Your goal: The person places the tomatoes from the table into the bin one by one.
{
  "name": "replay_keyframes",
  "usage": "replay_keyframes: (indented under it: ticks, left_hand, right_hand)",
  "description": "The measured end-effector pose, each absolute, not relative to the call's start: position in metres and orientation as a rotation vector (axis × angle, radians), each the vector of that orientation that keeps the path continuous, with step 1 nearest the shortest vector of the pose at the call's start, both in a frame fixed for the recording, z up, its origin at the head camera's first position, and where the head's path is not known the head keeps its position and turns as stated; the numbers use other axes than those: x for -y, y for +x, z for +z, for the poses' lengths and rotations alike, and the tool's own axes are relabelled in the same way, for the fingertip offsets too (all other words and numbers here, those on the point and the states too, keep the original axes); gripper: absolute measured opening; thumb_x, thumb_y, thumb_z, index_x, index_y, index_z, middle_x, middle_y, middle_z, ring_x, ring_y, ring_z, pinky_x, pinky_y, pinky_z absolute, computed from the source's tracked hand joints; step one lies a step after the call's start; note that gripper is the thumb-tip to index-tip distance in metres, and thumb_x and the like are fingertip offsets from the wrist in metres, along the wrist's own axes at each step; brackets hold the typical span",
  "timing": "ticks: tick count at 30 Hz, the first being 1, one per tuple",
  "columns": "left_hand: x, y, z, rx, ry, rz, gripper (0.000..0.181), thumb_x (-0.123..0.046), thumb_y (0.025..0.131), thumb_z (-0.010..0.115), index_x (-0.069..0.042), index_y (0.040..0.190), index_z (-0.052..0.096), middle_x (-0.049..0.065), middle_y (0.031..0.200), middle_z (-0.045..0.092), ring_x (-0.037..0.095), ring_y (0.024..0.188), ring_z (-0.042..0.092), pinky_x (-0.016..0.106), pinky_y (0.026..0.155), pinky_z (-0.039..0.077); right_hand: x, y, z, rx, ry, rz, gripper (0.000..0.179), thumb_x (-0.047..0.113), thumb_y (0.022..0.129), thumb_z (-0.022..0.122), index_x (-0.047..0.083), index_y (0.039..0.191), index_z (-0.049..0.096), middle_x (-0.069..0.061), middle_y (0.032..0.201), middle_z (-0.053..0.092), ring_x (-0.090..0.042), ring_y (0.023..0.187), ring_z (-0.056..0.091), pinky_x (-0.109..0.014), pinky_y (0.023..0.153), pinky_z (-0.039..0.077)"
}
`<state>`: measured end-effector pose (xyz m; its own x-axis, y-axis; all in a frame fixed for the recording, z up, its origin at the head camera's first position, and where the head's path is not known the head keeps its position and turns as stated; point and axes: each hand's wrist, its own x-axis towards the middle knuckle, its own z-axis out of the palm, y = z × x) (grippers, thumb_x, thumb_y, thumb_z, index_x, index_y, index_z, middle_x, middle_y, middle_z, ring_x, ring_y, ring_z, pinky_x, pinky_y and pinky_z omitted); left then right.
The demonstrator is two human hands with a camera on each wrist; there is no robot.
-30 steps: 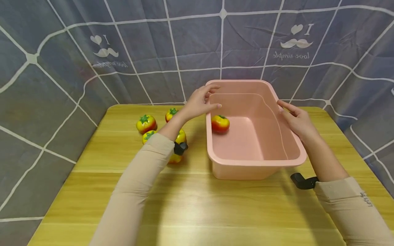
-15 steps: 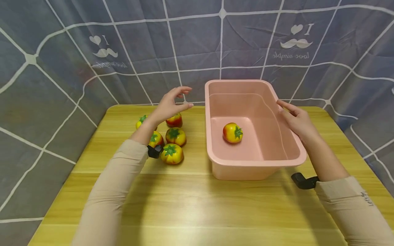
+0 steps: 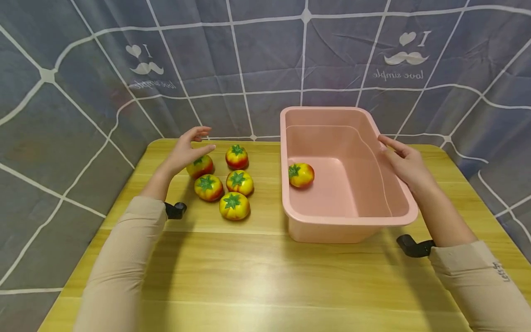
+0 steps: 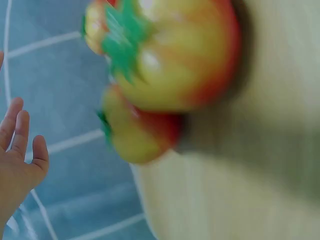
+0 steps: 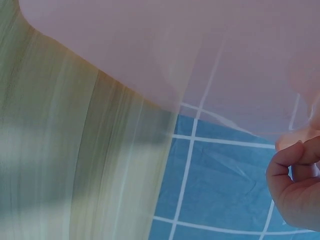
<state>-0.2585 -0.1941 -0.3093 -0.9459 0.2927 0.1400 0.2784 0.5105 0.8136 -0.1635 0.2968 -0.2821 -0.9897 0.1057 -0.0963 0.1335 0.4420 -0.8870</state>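
My left hand (image 3: 182, 152) hovers at the back left above a yellow-red tomato (image 3: 200, 167), thumb and fingers apart and nothing held. In the left wrist view that hand (image 4: 17, 160) shows at the left edge, with blurred tomatoes (image 4: 175, 60) beside it. Several more glossy tomatoes with green leafy tops, such as the front one (image 3: 234, 206), lie grouped on the table. With thumb and fingers, my right hand (image 3: 404, 166) grips the right rim of a pink plastic basin (image 3: 348, 220). One tomato (image 3: 302, 175) lies inside, against the basin's left wall.
The wood-grain table (image 3: 249, 276) carries everything. A grey-blue curtain (image 3: 265, 55) with white lines hangs close behind and at both sides. Black wrist mounts (image 3: 415, 246) stick out from both wrists.
My left hand has moved from over the basin leftward to above the tomatoes. The tomato inside the basin has rolled about. My right hand keeps its hold on the rim.
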Motion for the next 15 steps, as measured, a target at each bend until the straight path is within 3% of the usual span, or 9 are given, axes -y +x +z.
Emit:
replay_keyframes:
  ticks: [11,15]
  left_hand:
    - [0.227,-0.255,-0.344,-2.709,0.338,1.466,0.061,-0.016,0.09,0.062,0.0,0.142,0.033,0.028,0.14,0.034,0.047,0.125,0.03,0.058,0.1,0.028]
    - [0.232,-0.255,-0.354,-2.701,0.294,1.49,0.062,-0.015,0.089,0.063,0.0,0.142,0.033,0.03,0.14,0.033,0.048,0.127,0.027,0.059,0.101,0.026]
  right_hand:
    - [-0.296,-0.164,-0.282,-2.679,0.222,-1.639,0.059,0.042,0.093,0.052,0.016,0.144,0.037,0.021,0.095,0.053,0.007,0.076,0.057,-0.014,0.065,0.049]
    - [-0.296,-0.164,-0.282,-2.686,0.221,-1.638,0.059,0.042,0.093,0.052,0.015,0.144,0.037,0.021,0.096,0.052,0.008,0.076,0.057,-0.014,0.065,0.049]
